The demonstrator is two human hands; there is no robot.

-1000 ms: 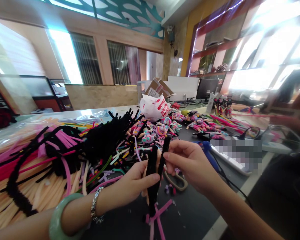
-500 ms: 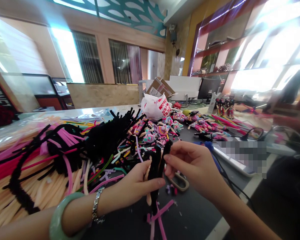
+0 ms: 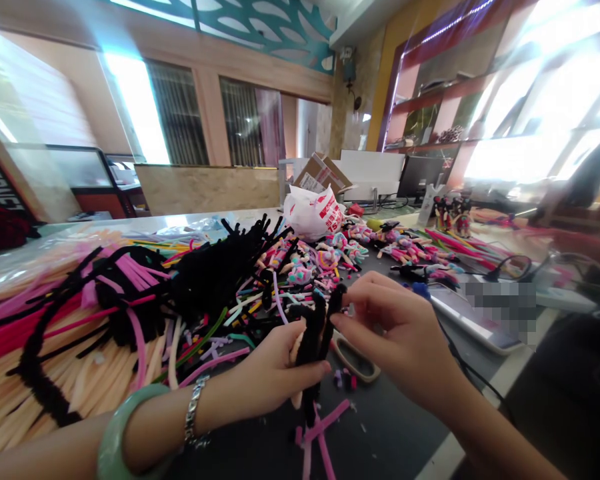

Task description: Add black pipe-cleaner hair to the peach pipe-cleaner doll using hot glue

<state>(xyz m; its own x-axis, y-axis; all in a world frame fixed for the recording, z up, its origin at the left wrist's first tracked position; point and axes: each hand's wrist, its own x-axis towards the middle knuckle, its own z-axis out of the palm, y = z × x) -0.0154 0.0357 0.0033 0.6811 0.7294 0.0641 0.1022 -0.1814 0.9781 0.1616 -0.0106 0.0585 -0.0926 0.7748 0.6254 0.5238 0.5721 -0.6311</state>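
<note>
My left hand [image 3: 280, 363] is closed round a bundle of fuzzy black pipe cleaners [image 3: 309, 343], with a peach-coloured piece showing along its near side. The bundle stands roughly upright. Thumb and fingers of my right hand [image 3: 393, 327] pinch one black pipe cleaner [image 3: 336, 300] near its curled top end, just right of the bundle. Below, pink pipe cleaners [image 3: 325, 423] lie crossed on the dark mat. Beige scissors [image 3: 366, 377] lie partly hidden behind my right hand, with a handle loop showing.
Peach pipe cleaners [image 3: 100, 400] and a black heap [image 3: 215, 273] cover the left side. Small colourful pipe-cleaner dolls [image 3: 300, 270] and offcuts lie ahead, before a white plastic bag [image 3: 307, 213]. On the right are a phone [image 3: 465, 323] and a dark cable [image 3: 473, 370].
My right hand has shifted slightly right, and the black pipe cleaner's top has curled over at its fingertips. More of the scissors' handle shows. My left hand keeps its hold.
</note>
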